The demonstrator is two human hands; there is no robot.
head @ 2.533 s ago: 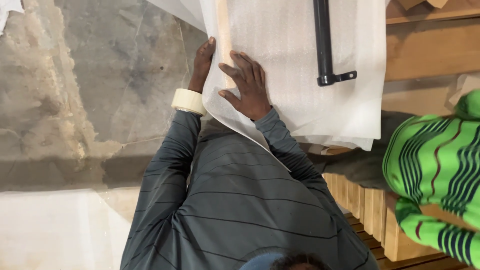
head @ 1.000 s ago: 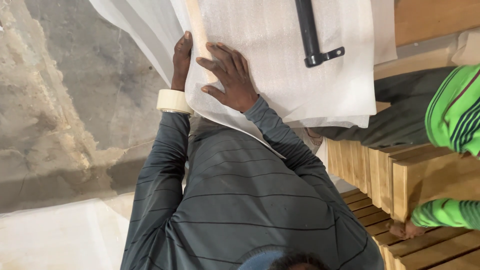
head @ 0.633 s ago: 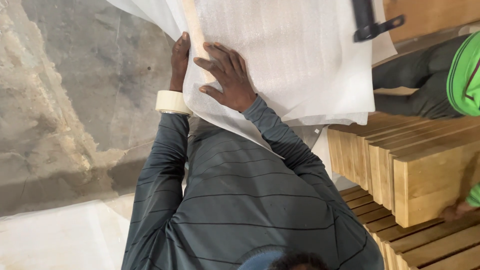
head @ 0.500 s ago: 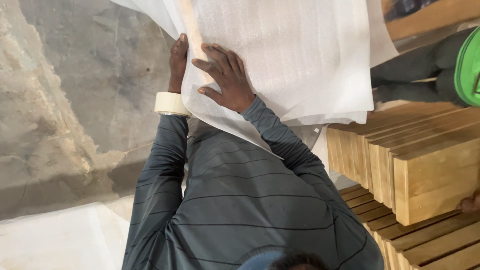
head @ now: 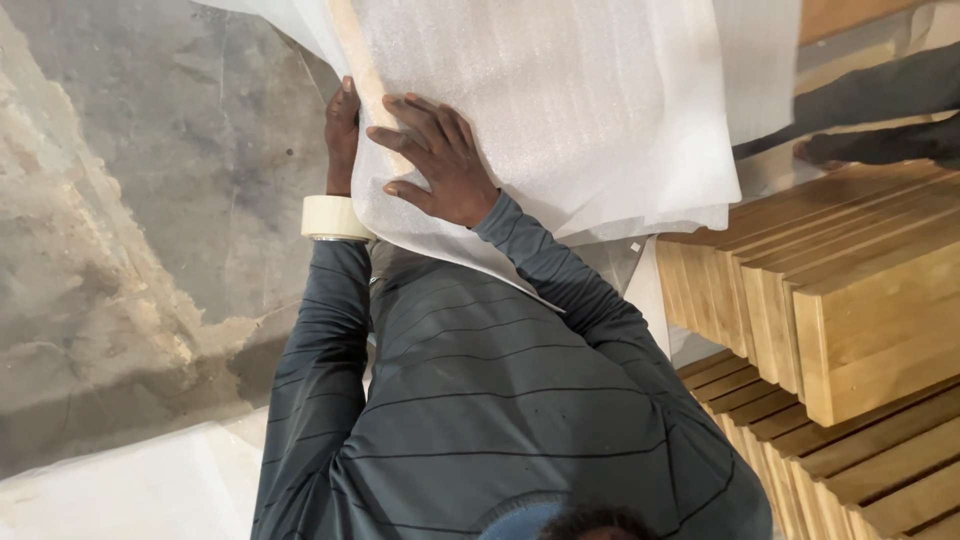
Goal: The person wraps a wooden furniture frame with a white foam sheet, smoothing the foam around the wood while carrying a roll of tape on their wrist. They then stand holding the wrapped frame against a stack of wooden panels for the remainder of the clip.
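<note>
A white foam sheet (head: pixel 560 110) is draped over a light wooden strip (head: pixel 352 50) that shows through along its left edge. My left hand (head: pixel 342 135) curls around that left edge, gripping the foam and the strip beneath it. A roll of pale tape (head: pixel 335 217) sits on my left wrist like a bracelet. My right hand (head: pixel 440 165) lies flat on top of the foam with its fingers spread, pressing down next to the strip. Both arms are in grey striped sleeves.
Stacks of light wooden planks (head: pixel 850 300) stand on edge at the right, with more boards below them. Another person's dark trouser leg and bare foot (head: pixel 870 145) are at the upper right. Rough concrete floor (head: pixel 150 200) lies to the left, with a white sheet (head: pixel 120 490) at the bottom left.
The black bar that lay on the foam has slid off to the right and out of view. The person in green has left the frame. My hands have kept their hold.
</note>
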